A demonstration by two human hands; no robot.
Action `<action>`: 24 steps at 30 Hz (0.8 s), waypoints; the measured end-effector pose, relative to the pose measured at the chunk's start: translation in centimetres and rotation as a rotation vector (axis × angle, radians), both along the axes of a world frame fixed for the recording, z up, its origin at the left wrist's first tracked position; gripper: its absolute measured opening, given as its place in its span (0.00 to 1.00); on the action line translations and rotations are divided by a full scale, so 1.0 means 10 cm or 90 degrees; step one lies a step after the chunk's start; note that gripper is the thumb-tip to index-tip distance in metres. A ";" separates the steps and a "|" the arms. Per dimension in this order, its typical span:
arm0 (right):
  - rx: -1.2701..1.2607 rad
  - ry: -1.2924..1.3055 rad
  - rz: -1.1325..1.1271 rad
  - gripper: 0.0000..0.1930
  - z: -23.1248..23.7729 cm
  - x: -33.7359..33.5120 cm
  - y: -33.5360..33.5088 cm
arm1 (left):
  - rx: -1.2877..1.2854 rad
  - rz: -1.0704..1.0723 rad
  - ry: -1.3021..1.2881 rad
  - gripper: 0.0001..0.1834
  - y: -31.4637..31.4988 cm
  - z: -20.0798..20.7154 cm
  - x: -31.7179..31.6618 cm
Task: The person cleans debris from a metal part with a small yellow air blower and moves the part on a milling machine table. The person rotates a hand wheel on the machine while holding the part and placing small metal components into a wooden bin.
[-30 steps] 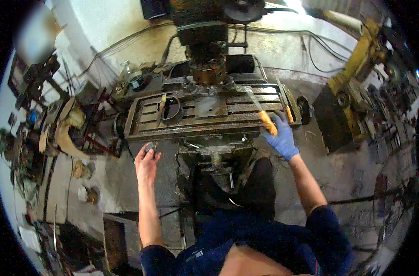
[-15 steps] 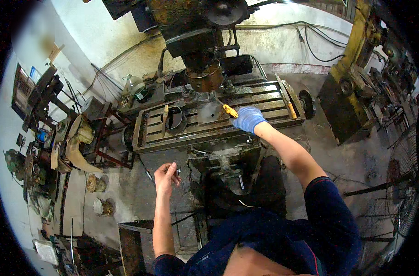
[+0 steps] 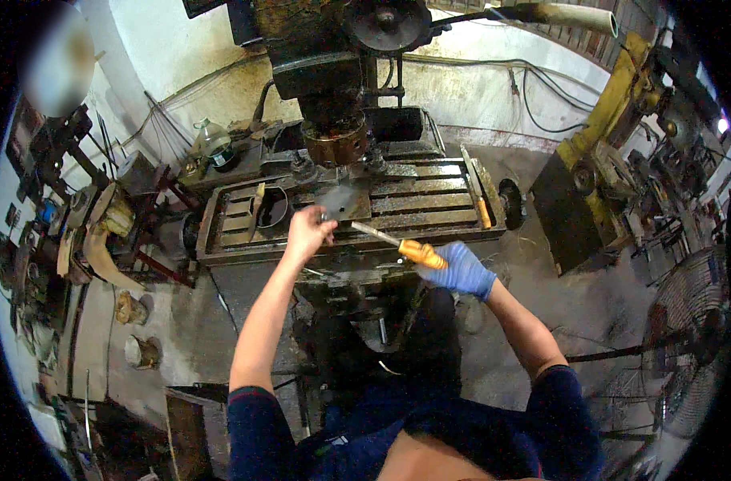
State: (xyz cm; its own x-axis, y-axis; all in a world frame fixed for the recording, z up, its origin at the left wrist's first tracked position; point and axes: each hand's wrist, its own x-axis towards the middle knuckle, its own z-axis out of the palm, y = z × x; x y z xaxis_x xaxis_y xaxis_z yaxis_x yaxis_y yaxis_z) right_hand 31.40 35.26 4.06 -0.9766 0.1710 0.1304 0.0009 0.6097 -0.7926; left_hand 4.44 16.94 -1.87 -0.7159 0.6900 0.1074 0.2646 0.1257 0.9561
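Observation:
In my gloved right hand point(image 3: 465, 271) is a file point(image 3: 417, 252) with a yellow handle, its short grey blade pointing left and away from me. My bare left hand point(image 3: 307, 234) pinches a small metal part point(image 3: 326, 215) at the front edge of the slotted machine table point(image 3: 421, 215). The file's tip is just right of the left fingers, apart from them. Beyond the left hand, below the machine's spindle head point(image 3: 337, 140), lies a grey plate or block point(image 3: 353, 207), partly blurred.
A dark pot point(image 3: 275, 212) with a brush point(image 3: 257, 204) stands on the table's left. A second long yellow-handled file point(image 3: 483, 210) lies on its right end. Behind is a clear green-tinted bottle point(image 3: 214, 144). A fan point(image 3: 678, 345) stands at right, a yellow-black machine point(image 3: 578, 200) beyond.
My right hand has drawn the file back from under the spindle toward me. My left hand has risen from below the table to its front edge. The view has shifted.

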 end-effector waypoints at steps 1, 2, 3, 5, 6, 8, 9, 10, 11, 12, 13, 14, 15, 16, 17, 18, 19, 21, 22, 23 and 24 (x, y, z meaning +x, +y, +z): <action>0.012 0.042 -0.040 0.17 -0.15 -0.09 0.18 | -0.064 -0.008 0.106 0.16 0.17 0.03 -0.12; -0.020 0.033 -0.067 0.17 -0.40 -0.21 0.41 | -0.188 0.069 0.197 0.15 0.40 0.22 -0.07; -0.054 0.027 -0.077 0.17 -0.53 -0.33 0.53 | -0.188 0.093 0.341 0.17 0.45 0.17 -0.19; -0.180 0.056 -0.066 0.19 -0.35 -0.47 0.33 | -0.272 0.115 0.435 0.19 0.55 0.17 -0.27; -0.087 -0.028 -0.063 0.19 -0.50 -0.54 0.41 | -0.324 0.104 0.447 0.19 0.62 0.18 -0.25; -0.052 -0.096 -0.083 0.20 -0.98 -0.68 0.53 | -0.435 0.079 0.469 0.20 0.71 0.24 -0.20; -0.242 -0.071 -0.074 0.20 -1.29 -0.74 0.58 | -0.412 0.080 0.471 0.21 0.76 0.23 -0.21; -0.141 -0.119 -0.138 0.19 -1.53 -0.74 0.61 | -0.393 0.083 0.471 0.22 0.79 0.17 -0.23; -0.043 -0.171 -0.185 0.18 -1.39 -0.78 0.42 | -0.386 0.097 0.465 0.24 0.70 0.13 -0.25; 0.005 -0.201 -0.173 0.20 -1.21 -0.69 0.30 | -0.387 0.116 0.504 0.22 0.61 0.09 -0.27; 0.021 -0.222 -0.205 0.21 -1.16 -0.65 0.27 | -0.369 0.117 0.511 0.20 0.62 0.09 -0.24; 0.038 -0.244 -0.237 0.21 -1.15 -0.60 0.26 | -0.351 0.118 0.518 0.18 0.62 0.08 -0.22; 0.055 -0.265 -0.269 0.22 -1.17 -0.55 0.25 | -0.333 0.118 0.525 0.16 0.63 0.07 -0.20; 0.065 -0.169 -0.247 0.24 -1.20 -0.48 0.27 | -0.324 0.119 0.535 0.15 0.64 0.05 -0.19; 0.071 -0.138 -0.254 0.24 -1.22 -0.41 0.28 | -0.315 0.119 0.546 0.14 0.65 0.03 -0.19; 0.076 -0.108 -0.261 0.24 -1.25 -0.34 0.28 | -0.307 0.119 0.557 0.13 0.66 0.01 -0.19; 0.085 -0.077 -0.265 0.24 -1.22 -0.28 0.29 | -0.301 0.126 0.548 0.12 0.68 -0.01 -0.22; 0.090 -0.117 -0.261 0.24 -1.15 -0.17 0.30 | -0.292 0.138 0.529 0.11 0.74 -0.05 -0.31; 0.088 -0.131 -0.267 0.24 -1.07 -0.10 0.31 | -0.273 0.139 0.524 0.09 0.79 0.00 -0.30; 0.086 -0.144 -0.273 0.24 -1.03 -0.03 0.33 | -0.260 0.144 0.534 0.09 0.85 -0.03 -0.32; 0.042 -0.121 -0.284 0.24 -1.10 0.04 0.38 | -0.248 0.150 0.544 0.10 0.91 -0.07 -0.35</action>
